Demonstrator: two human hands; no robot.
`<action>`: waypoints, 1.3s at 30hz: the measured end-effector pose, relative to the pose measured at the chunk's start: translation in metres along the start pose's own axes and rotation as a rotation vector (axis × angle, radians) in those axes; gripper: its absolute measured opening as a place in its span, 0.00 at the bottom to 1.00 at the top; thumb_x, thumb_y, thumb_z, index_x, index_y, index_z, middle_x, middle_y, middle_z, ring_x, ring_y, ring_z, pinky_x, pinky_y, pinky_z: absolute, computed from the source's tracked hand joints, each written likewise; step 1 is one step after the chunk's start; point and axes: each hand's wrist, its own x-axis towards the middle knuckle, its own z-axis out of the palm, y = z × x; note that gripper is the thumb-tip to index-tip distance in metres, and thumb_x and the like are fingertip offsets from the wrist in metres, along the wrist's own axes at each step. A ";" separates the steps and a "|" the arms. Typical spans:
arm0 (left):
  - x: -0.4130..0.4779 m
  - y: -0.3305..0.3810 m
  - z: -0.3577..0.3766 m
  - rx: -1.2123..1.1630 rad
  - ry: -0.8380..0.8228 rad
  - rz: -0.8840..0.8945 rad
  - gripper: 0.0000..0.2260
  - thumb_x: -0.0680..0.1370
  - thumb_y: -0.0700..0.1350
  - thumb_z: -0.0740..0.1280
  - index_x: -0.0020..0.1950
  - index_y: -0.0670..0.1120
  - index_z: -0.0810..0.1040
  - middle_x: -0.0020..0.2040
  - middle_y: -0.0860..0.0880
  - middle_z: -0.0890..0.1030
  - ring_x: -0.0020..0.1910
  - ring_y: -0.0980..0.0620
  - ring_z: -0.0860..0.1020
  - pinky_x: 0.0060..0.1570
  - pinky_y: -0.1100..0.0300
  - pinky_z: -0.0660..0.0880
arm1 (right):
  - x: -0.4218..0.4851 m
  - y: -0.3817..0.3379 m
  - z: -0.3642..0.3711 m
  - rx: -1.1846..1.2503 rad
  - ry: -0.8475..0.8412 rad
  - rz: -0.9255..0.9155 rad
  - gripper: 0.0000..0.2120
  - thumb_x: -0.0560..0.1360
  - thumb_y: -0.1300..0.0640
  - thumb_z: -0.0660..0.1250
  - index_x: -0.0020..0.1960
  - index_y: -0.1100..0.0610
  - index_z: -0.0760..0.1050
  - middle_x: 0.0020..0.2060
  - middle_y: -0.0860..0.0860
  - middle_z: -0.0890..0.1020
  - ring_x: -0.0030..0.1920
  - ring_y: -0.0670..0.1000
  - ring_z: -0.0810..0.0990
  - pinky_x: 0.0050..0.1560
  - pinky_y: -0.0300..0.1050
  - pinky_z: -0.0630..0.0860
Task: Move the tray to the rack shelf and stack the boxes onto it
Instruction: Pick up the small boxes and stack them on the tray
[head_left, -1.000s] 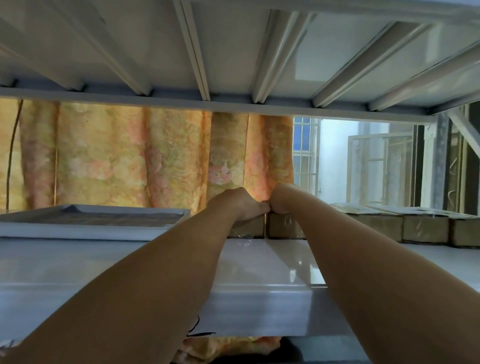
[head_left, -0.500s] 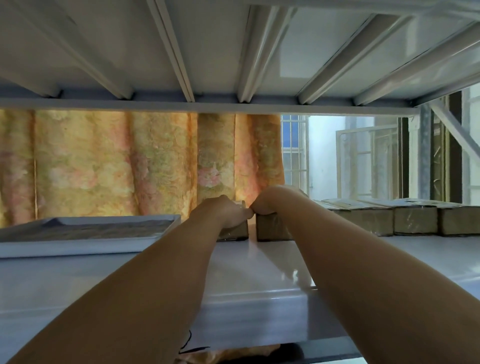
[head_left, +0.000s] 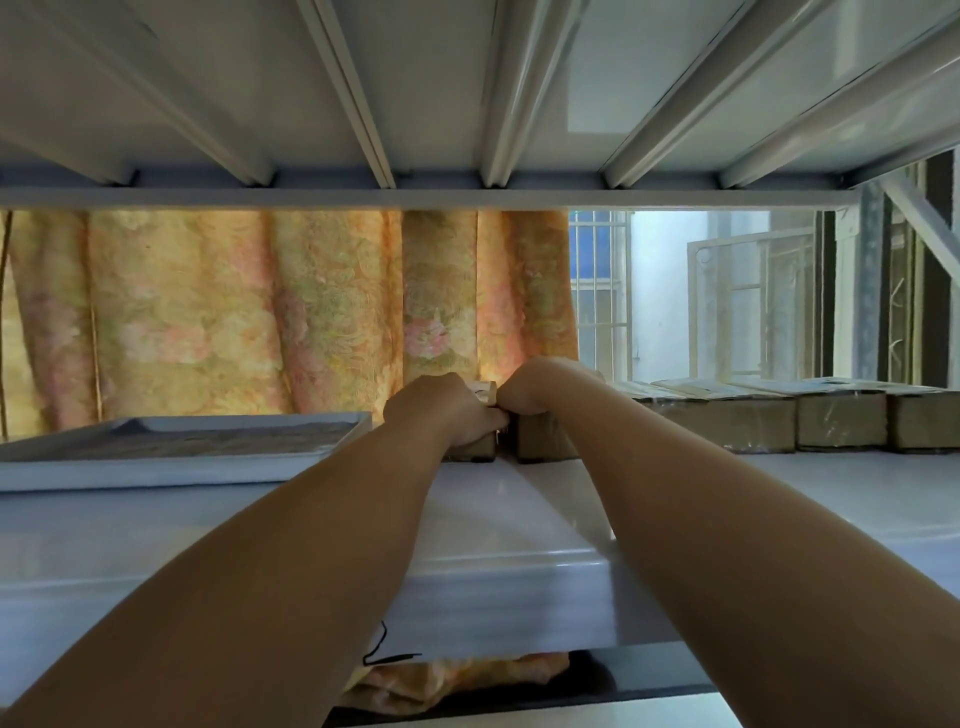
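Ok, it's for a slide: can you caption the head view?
Left hand and right hand grip two boxes on the rack shelf, beside the tray.

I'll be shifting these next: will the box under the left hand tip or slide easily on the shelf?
The box probably slides easily: the shelf looks glossy. Unlikely to tip, being squat like the neighbouring box. Likely stiff: edges look square under the left hand.

On shelf (head_left: 519, 525): left grip (head_left: 441, 410) curled over left box (head_left: 477, 450), right grip (head_left: 535, 387) over right box (head_left: 543, 441); tray (head_left: 182, 465) sits further left.
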 end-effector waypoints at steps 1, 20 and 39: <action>-0.002 0.000 -0.002 0.000 0.043 -0.007 0.26 0.69 0.66 0.65 0.56 0.47 0.77 0.44 0.49 0.76 0.43 0.48 0.75 0.39 0.60 0.69 | 0.001 0.000 0.001 0.059 0.009 -0.010 0.29 0.67 0.43 0.60 0.65 0.54 0.71 0.51 0.54 0.74 0.48 0.55 0.75 0.34 0.46 0.70; -0.011 -0.013 -0.017 -0.113 -0.080 -0.074 0.29 0.67 0.63 0.70 0.59 0.44 0.75 0.54 0.47 0.78 0.47 0.49 0.75 0.42 0.59 0.70 | -0.025 0.005 0.002 0.311 0.154 -0.105 0.20 0.64 0.45 0.70 0.49 0.56 0.73 0.40 0.52 0.76 0.44 0.55 0.78 0.41 0.44 0.74; -0.012 -0.121 -0.102 -0.184 0.217 -0.170 0.29 0.69 0.65 0.67 0.56 0.42 0.75 0.47 0.46 0.75 0.45 0.47 0.73 0.31 0.60 0.65 | -0.065 -0.120 -0.015 0.356 0.511 -0.305 0.24 0.69 0.36 0.65 0.50 0.56 0.74 0.47 0.52 0.79 0.45 0.54 0.78 0.40 0.45 0.72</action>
